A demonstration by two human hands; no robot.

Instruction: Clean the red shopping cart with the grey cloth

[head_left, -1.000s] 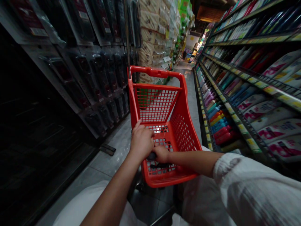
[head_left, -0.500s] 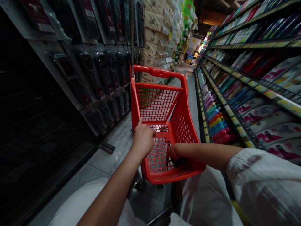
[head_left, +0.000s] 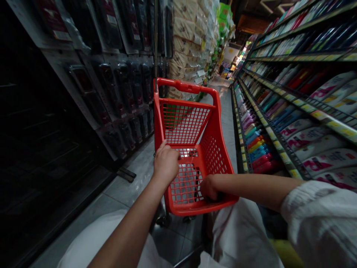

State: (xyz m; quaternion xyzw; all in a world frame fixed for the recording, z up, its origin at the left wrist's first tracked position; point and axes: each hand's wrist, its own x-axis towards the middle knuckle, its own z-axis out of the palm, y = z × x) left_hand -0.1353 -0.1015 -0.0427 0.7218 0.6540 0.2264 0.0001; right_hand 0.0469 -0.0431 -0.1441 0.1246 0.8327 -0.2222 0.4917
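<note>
A red plastic shopping cart with grid walls stands on the grey floor in front of me, its handle at the far end. My left hand is closed over the cart's left rim, the index finger lying along the edge. Inside the basket, near its bottom right corner, my right hand reaches down with bent fingers. Something dark lies beneath it in shadow; I cannot make out what it is, nor whether the fingers grip it.
Shelves of bottles line the right side. On the left hang rows of blister-packed goods, with stacked beige packages beyond. A tiled aisle floor runs ahead between them. My white-clothed legs are below.
The cart has shifted slightly left in view, with my left hand still on its rim. My right hand has moved slightly within the basket, and its fingers show a little more.
</note>
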